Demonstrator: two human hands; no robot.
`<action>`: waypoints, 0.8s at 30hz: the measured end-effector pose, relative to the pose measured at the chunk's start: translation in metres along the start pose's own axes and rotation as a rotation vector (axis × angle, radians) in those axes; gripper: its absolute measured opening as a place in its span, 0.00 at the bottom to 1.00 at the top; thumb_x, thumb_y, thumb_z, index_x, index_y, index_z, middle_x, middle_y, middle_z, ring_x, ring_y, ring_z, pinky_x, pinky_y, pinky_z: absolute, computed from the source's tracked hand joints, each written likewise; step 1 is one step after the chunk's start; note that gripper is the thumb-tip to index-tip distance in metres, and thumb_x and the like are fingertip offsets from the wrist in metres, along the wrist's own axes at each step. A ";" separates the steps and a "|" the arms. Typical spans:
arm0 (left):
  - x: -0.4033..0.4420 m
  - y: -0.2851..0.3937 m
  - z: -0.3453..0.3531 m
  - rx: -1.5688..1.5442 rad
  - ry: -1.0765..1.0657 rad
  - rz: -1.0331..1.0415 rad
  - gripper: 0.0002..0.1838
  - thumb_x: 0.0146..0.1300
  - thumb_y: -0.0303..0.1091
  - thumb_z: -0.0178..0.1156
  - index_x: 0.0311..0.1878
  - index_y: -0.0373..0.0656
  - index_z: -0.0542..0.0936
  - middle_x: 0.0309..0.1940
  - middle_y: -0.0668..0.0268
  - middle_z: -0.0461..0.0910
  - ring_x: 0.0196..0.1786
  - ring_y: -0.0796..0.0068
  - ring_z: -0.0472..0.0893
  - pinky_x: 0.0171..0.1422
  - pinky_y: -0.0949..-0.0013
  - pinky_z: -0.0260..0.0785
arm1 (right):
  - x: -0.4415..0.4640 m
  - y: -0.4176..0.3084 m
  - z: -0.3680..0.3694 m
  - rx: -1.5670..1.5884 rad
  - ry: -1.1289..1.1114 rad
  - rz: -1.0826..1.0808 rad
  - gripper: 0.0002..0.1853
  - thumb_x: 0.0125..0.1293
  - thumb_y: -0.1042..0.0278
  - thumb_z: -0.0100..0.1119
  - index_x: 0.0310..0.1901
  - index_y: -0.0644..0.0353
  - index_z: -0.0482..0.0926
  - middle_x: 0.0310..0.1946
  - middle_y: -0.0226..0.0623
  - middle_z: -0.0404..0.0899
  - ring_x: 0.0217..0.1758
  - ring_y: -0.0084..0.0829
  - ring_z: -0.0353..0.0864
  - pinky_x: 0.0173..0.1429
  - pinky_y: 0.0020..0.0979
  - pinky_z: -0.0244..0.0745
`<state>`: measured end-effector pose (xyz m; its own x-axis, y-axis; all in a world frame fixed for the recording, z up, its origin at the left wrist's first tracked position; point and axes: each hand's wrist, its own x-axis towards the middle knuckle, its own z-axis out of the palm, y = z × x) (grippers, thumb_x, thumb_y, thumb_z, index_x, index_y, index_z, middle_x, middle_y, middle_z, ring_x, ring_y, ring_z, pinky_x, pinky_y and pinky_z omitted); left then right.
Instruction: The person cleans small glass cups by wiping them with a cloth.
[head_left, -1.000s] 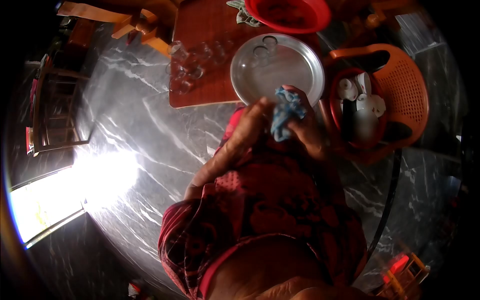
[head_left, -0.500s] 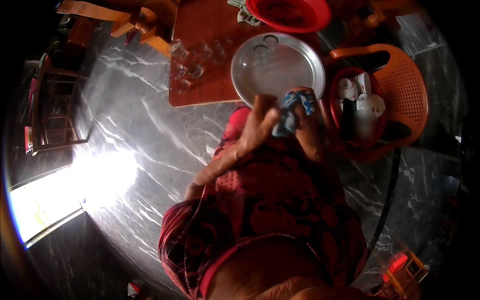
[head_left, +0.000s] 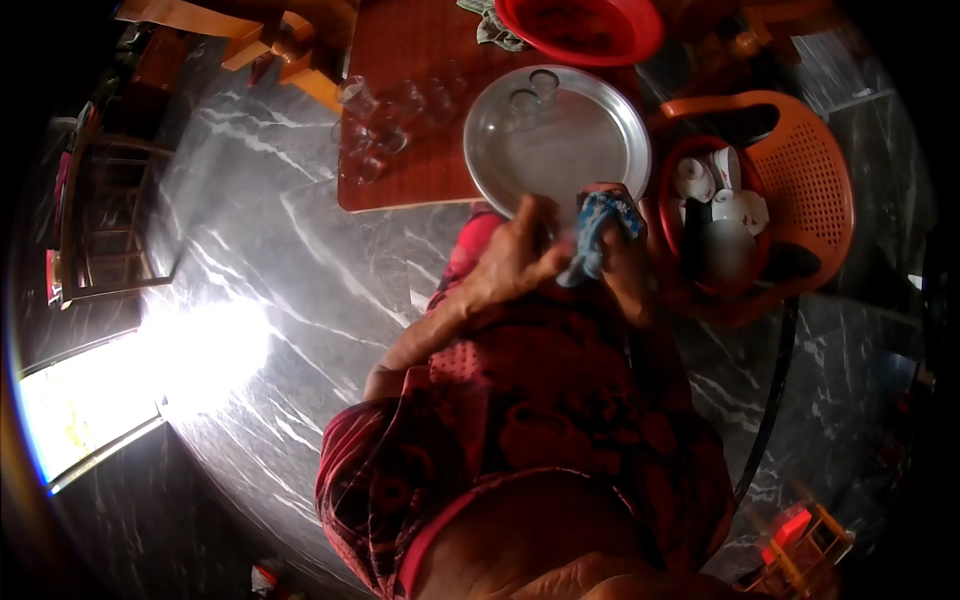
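A blue and white patterned cloth (head_left: 603,222) is bunched in my right hand (head_left: 628,272), whose fingers are wrapped round it. Close beside it, my left hand (head_left: 518,250) has its fingers curled and its thumb pointing at the cloth. Something glassy may be between the two hands, but blur and shadow hide it. Both hands are in front of my body, at the near rim of a round steel tray (head_left: 560,170). Two clear glasses (head_left: 543,84) stand at the far side of the tray.
Several clear glasses (head_left: 385,130) stand on the red-brown table (head_left: 420,185) left of the tray. A red basin (head_left: 645,40) and a greenish cloth (head_left: 495,30) are farther back. On the orange chair (head_left: 815,180) at right, a red tub (head_left: 680,160) holds several white cups (head_left: 735,208).
Both hands have drawn slightly down toward my body. The cloth has turned and now hangs more upright from my right hand. The tray, glasses and tub have stayed put.
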<state>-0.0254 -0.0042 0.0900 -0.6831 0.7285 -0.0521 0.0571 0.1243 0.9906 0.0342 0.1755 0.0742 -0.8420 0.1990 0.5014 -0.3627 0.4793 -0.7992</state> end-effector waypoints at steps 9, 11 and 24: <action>0.007 -0.014 0.007 0.540 0.049 0.573 0.38 0.53 0.39 0.70 0.64 0.34 0.64 0.51 0.49 0.73 0.50 0.50 0.77 0.51 0.57 0.73 | -0.018 -0.015 -0.004 0.836 0.036 0.965 0.20 0.71 0.44 0.47 0.43 0.54 0.72 0.19 0.24 0.70 0.10 0.15 0.63 0.10 0.19 0.51; 0.003 -0.012 0.006 0.430 0.039 0.457 0.38 0.53 0.41 0.71 0.63 0.35 0.64 0.48 0.51 0.74 0.48 0.54 0.78 0.49 0.59 0.73 | -0.018 -0.019 -0.006 0.426 -0.092 0.777 0.19 0.70 0.47 0.50 0.46 0.56 0.73 0.25 0.25 0.73 0.17 0.16 0.69 0.17 0.19 0.62; 0.009 -0.010 -0.007 -0.047 0.052 0.126 0.42 0.46 0.52 0.77 0.59 0.40 0.69 0.41 0.63 0.80 0.38 0.79 0.76 0.43 0.72 0.71 | -0.010 -0.006 -0.017 0.775 -0.183 0.470 0.39 0.47 0.70 0.73 0.62 0.57 0.62 0.51 0.30 0.68 0.50 0.24 0.71 0.55 0.27 0.71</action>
<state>-0.0367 -0.0036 0.0804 -0.7098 0.7001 0.0783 0.1115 0.0019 0.9938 0.0514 0.1849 0.0793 -0.9964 0.0581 0.0621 -0.0780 -0.3353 -0.9389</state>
